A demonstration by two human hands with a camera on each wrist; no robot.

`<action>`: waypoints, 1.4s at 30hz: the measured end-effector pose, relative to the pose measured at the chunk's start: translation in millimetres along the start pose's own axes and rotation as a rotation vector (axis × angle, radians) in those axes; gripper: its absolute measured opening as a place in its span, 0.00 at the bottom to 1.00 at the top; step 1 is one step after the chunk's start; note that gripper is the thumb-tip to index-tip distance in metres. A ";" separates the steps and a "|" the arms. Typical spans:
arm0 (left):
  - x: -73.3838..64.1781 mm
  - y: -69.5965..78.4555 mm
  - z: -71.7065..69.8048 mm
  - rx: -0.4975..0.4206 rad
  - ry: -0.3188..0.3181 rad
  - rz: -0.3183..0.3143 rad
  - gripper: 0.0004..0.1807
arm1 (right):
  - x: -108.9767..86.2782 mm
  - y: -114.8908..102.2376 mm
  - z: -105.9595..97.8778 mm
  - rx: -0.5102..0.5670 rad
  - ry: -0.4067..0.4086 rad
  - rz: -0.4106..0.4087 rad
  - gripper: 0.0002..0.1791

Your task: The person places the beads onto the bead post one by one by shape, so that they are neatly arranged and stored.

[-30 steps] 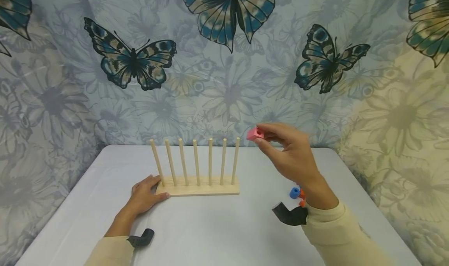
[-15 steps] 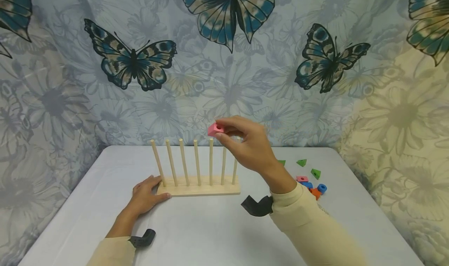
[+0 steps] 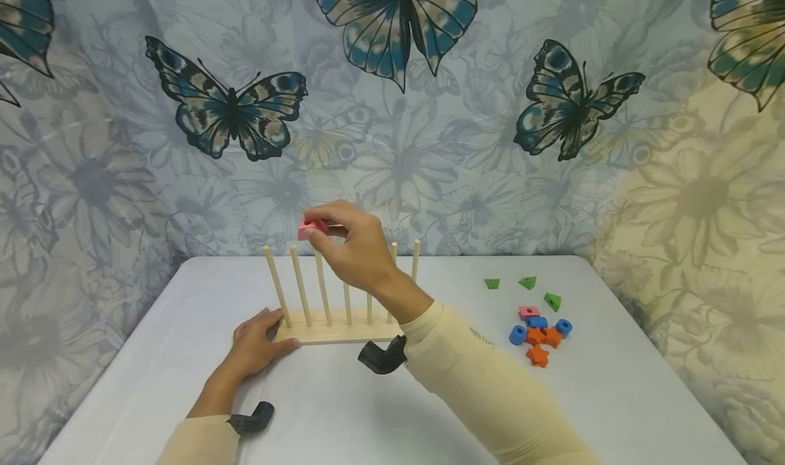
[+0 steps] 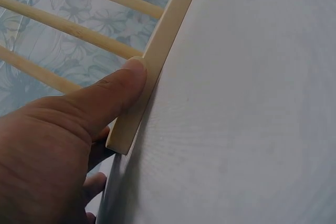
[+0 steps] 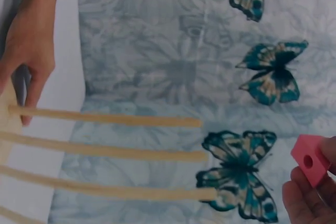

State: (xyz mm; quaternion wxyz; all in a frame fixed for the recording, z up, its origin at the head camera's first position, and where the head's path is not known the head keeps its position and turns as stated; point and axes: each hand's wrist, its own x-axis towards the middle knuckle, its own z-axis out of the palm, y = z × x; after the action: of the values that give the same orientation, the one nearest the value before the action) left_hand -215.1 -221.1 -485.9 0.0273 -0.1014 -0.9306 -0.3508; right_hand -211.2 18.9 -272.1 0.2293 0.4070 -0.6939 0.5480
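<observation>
A wooden peg stand (image 3: 340, 332) with several upright dowels stands on the table, its left end held by my left hand (image 3: 254, 342). In the left wrist view, the thumb (image 4: 113, 95) presses the base's front side while the other fingers lie behind its end. Above the dowel tops, my right hand (image 3: 356, 247) pinches a pink block (image 3: 311, 228) between thumb and fingers. That block's round hole faces the right wrist camera, and the block (image 5: 308, 158) is clear of the dowel tips there. The right hand and forearm hide parts of the right-hand dowels.
Right of the stand lie several loose pieces: green triangular blocks (image 3: 527, 283), another pink block (image 3: 529, 311), blue cylinders (image 3: 518, 335) and orange stars (image 3: 537, 356). A butterfly-patterned cloth (image 3: 405, 144) hangs behind the white table (image 3: 380, 417).
My right hand has carried the pink block leftward, from beyond the right end of the stand to over its left dowels. The loose pieces have come into view. The left hand stays in place.
</observation>
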 end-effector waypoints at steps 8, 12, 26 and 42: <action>-0.1 -1.0 -0.4 -0.006 0.003 0.003 0.43 | 10.7 10.1 28.8 0.016 0.045 0.050 0.09; 0.5 -2.2 0.5 0.000 0.017 0.007 0.42 | 12.4 15.9 42.0 0.019 0.060 0.087 0.09; 0.9 -2.7 1.7 0.002 0.028 0.020 0.40 | 8.1 36.7 76.1 -0.077 0.061 0.168 0.12; 0.2 0.2 -0.5 0.010 0.016 -0.009 0.40 | -1.6 47.9 96.2 -0.172 0.055 0.156 0.12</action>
State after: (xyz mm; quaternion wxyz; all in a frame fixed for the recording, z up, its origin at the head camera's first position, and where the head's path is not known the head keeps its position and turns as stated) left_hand -215.3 -221.2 -485.4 0.0337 -0.0945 -0.9324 -0.3472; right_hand -237.1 -68.4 -329.2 0.2390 0.3155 -0.7613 0.5136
